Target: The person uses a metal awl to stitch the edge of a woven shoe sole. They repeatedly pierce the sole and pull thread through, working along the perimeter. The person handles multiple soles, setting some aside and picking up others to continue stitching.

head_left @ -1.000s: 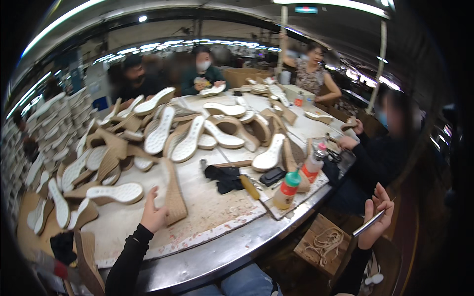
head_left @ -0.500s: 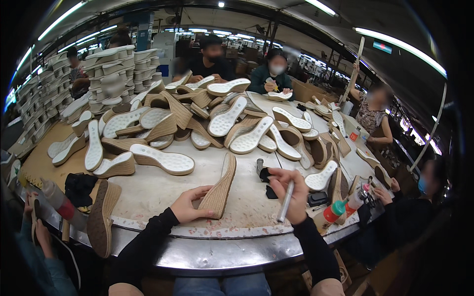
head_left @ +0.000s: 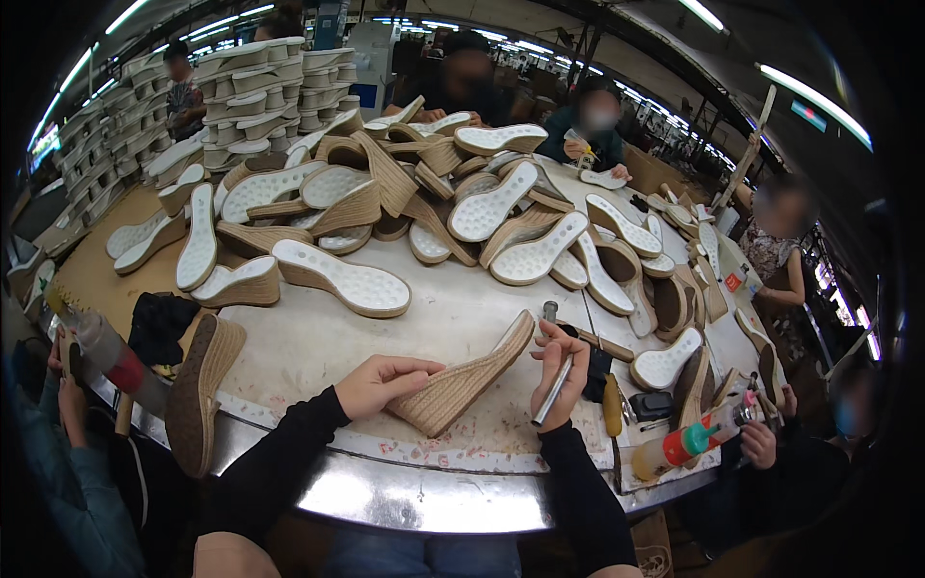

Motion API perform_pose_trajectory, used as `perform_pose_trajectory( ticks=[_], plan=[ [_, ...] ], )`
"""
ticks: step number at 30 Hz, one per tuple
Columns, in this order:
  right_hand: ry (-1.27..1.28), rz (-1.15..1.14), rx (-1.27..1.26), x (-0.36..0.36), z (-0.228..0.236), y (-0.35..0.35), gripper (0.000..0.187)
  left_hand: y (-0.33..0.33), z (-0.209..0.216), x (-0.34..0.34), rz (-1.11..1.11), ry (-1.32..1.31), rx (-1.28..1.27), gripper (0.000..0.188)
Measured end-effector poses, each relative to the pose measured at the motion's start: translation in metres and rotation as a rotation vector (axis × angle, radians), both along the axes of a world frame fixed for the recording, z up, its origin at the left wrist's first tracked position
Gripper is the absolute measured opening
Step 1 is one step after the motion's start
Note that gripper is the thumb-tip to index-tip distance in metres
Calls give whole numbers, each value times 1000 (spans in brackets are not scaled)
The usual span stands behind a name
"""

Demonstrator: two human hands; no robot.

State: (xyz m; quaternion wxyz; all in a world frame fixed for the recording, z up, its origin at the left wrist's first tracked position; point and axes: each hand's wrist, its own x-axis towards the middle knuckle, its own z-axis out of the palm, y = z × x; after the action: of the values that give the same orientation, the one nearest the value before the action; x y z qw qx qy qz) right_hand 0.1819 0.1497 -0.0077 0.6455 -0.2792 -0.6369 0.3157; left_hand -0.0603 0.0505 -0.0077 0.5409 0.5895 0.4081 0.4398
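Observation:
A wedge shoe sole point(head_left: 458, 385) with a woven, straw-coloured side stands tilted over the table. Its thick heel end is low, and its thin toe end points up and right. My left hand point(head_left: 381, 387) is closed on it near the heel, thumb on the woven side. Between the fingers of my right hand point(head_left: 559, 374) is a silver metal rod point(head_left: 552, 397), slanting down toward the table edge. The rod's upper end is hidden by my fingers. My right hand is beside the sole's toe, with a small gap. Behind it, a metal cylinder point(head_left: 550, 310) stands near a black cloth point(head_left: 597, 361).
A heap of wedge soles point(head_left: 385, 212) spreads across the far table. One brown-bottomed sole point(head_left: 198, 395) leans over the left edge. Glue bottles point(head_left: 665, 453), a yellow-handled tool point(head_left: 613, 405) and a black box point(head_left: 651, 405) lie right. Co-workers sit around; stacked soles point(head_left: 255, 96) rise behind.
The sole has swung from nearly upright to tilted right, its toe now close to my right hand. My view has turned left, so the table's things appear farther right.

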Motion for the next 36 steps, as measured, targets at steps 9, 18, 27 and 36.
perform_pose_trajectory(
  ticks=[9, 18, 27, 36],
  plan=[
    [-32, -160, 1, 0, 3, 3, 31, 6, 19, 27, 346, 371, 299, 26],
    [-41, 58, 17, 3, 16, -13, 13, 4, 17, 35, 420, 321, 379, 18],
    [-158, 372, -155, -17, 21, -57, 18, 7, 6, 36, 444, 198, 198, 20],
    [-166, 423, -241, -24, 13, -61, 26, 3, 2, 35, 396, 132, 276, 18]
  ],
)
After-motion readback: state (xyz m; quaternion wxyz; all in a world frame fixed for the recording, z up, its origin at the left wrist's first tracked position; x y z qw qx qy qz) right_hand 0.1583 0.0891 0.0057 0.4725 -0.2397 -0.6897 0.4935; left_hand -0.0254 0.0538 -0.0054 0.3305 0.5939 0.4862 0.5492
